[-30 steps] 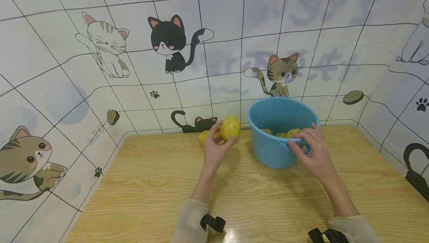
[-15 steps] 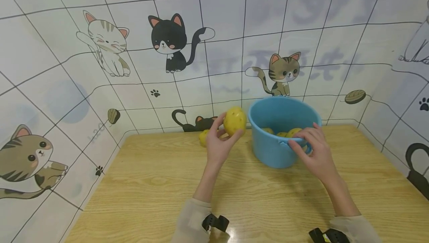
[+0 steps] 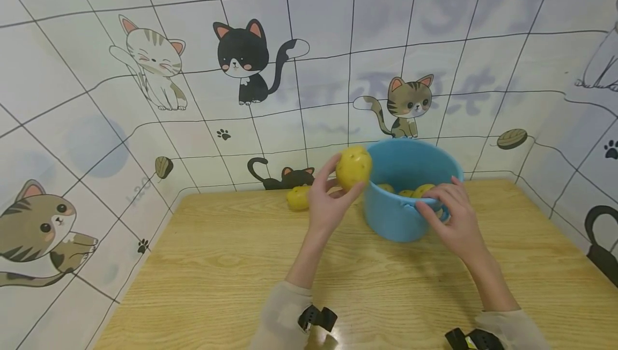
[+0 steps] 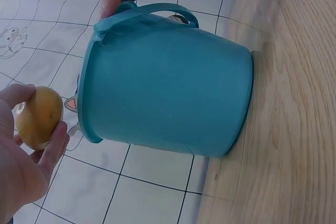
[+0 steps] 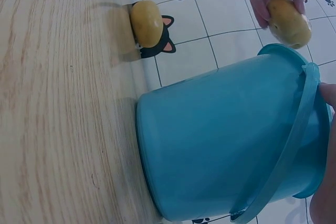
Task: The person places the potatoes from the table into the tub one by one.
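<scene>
A yellow potato (image 3: 354, 167) is held between the fingers and thumb of my left hand (image 3: 329, 202), raised beside the left rim of a blue bucket (image 3: 398, 224). In the left wrist view the same potato (image 4: 39, 118) hangs just off the bucket's rim. My right hand (image 3: 454, 218) grips the bucket's near right rim, thumb outside and fingers over the edge. Several more potatoes (image 3: 423, 190) lie inside the bucket, partly hidden by its wall. Another potato (image 3: 298, 198) rests on the table at the back, left of the bucket.
The bucket stands upright on a wooden table (image 3: 217, 259), close to the back wall (image 3: 318, 97), which is covered with cat drawings and lines. The bucket's handle (image 5: 286, 156) hangs down along its side. Dark wrist cameras (image 3: 317, 318) sit on both sleeves.
My left hand has lifted the potato up and to the right, from near the potato at the back to the bucket's left rim. My right hand stays on the rim.
</scene>
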`<state>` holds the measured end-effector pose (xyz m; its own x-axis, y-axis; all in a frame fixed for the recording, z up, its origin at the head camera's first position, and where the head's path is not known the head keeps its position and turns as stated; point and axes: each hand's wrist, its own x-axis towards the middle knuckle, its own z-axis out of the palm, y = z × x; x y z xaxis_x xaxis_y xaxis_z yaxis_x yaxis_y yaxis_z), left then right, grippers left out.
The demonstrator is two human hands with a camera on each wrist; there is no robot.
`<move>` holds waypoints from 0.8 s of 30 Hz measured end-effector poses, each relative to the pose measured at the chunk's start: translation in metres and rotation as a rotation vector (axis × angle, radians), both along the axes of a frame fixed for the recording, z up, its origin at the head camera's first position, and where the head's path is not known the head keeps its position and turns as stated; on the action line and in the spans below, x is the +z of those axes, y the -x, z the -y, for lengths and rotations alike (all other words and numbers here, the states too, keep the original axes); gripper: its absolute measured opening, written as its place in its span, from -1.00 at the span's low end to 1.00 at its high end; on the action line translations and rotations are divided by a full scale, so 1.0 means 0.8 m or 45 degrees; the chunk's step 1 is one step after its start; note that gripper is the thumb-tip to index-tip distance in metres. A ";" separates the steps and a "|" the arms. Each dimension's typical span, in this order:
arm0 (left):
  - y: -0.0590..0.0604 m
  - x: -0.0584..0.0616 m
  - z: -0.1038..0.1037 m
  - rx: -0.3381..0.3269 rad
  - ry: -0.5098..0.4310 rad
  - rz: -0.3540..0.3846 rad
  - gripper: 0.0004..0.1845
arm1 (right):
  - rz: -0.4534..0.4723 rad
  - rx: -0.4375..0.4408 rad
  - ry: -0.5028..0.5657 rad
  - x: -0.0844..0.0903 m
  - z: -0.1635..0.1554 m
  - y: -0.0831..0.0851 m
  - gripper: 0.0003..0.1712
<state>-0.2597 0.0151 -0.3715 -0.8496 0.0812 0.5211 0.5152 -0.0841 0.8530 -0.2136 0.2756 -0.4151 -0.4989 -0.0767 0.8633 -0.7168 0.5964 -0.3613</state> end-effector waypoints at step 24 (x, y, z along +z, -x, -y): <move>0.001 0.015 -0.043 -0.035 0.114 -0.065 -0.34 | 0.001 0.006 0.005 0.000 0.000 0.001 -0.60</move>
<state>-0.2604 0.0492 -0.3594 -0.8189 0.1522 0.5534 0.5568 -0.0233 0.8303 -0.2147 0.2754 -0.4155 -0.4989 -0.0754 0.8634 -0.7195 0.5915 -0.3641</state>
